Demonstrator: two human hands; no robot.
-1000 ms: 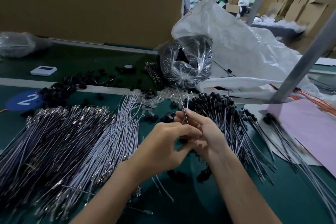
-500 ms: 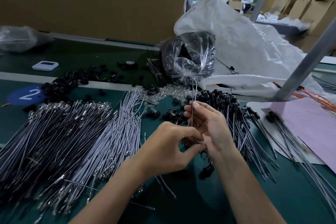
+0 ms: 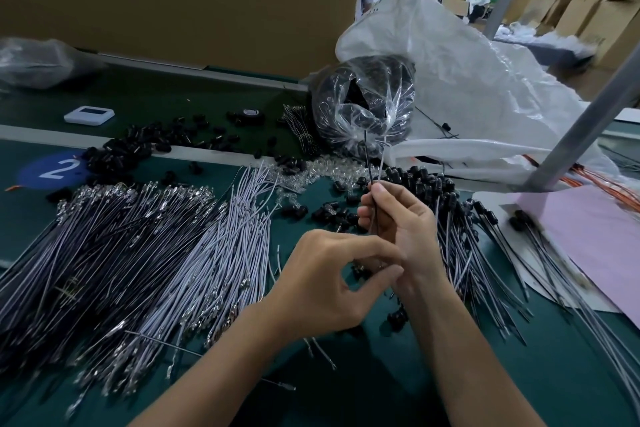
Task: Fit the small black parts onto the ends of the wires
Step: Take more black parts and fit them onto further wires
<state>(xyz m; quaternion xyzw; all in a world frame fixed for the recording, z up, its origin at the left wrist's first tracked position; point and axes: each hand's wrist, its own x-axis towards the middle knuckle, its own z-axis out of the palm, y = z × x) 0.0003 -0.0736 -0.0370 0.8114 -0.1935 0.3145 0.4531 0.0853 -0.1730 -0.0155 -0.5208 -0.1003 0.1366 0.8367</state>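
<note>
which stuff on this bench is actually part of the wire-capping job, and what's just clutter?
In the job:
right hand holding two wires
left hand
bare wire pile
loose black parts
finished wires
bag of black parts

Lying about:
white device
pink sheet
white sack

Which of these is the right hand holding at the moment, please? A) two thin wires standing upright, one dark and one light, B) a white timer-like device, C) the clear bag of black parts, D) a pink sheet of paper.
A: the right hand pinches two thin wires, one dark and one light, which stick up above its fingertips, while the left hand works at their lower ends.
</note>
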